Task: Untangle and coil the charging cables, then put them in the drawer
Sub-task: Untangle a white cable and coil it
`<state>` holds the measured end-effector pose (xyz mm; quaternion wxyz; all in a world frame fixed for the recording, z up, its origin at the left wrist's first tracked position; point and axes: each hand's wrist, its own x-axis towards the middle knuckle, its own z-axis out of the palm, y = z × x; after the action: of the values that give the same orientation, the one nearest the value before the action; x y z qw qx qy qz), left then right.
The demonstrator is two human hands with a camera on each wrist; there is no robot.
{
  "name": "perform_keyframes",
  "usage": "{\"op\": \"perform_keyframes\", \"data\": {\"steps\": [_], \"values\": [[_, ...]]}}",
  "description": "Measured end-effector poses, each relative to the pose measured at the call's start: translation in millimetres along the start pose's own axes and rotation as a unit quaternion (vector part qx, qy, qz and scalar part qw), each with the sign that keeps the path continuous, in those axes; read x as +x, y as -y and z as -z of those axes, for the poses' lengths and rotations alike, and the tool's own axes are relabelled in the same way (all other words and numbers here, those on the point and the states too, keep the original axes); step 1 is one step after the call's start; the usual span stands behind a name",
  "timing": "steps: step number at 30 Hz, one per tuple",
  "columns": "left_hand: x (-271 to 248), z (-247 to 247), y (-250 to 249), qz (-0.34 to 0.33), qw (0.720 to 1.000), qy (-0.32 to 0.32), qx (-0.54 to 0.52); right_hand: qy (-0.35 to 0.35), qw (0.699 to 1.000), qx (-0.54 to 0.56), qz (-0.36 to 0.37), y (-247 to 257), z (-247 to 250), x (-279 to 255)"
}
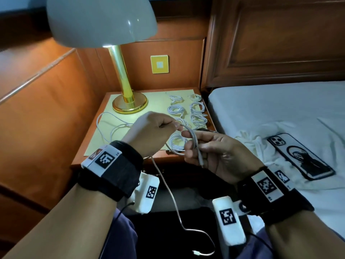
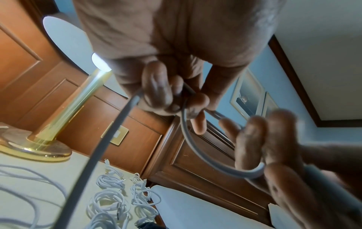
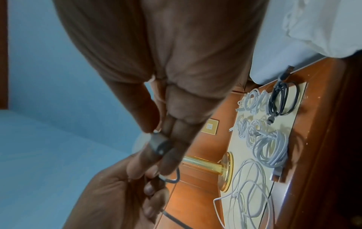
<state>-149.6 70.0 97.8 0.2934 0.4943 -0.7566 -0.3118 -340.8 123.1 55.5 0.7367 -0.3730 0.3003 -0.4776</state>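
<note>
The white cable (image 1: 188, 144), limp, light and likely best pinched near its plug, loops between the left hand (image 1: 151, 131) pinching one strand and the right hand (image 1: 211, 152) curled round another, above the table (image 1: 97, 143) holding coiled cables (image 1: 197, 118).

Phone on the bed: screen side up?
No. The phone lies on the bed back up, its camera lenses and printed case showing.

Head overhead; wrists close; nightstand (image 1: 93, 128) shared
</note>
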Motion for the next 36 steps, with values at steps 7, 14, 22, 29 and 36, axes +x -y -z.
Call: {"op": "perform_keyframes", "data": {"steps": [7,14,22,29,36], "values": [[1.7,-7.0,6.4,-0.001,1.000,-0.007,-0.011,-0.067,0.992,-0.100,0.021,0.0,-2.7,-2.3],[-4.3,-9.0,-3.9,0.044,0.995,0.068,-0.065,-0.211,0.899,-0.351,0.158,-14.4,-0.7,9.3],[-7.3,-14.8,-9.5,0.080,0.984,0.079,-0.137,-0.272,0.846,-0.431,0.157,-23.3,0.7,16.4],[-1.1,-6.2,6.8,0.053,0.997,-0.011,-0.048,-0.246,0.906,-0.331,0.099,-15.6,1.9,10.0],[-3.7,-5.5,6.3,0.008,0.998,-0.002,-0.057,-0.154,0.962,-0.213,0.081,-14.6,-5.6,13.2]]}}
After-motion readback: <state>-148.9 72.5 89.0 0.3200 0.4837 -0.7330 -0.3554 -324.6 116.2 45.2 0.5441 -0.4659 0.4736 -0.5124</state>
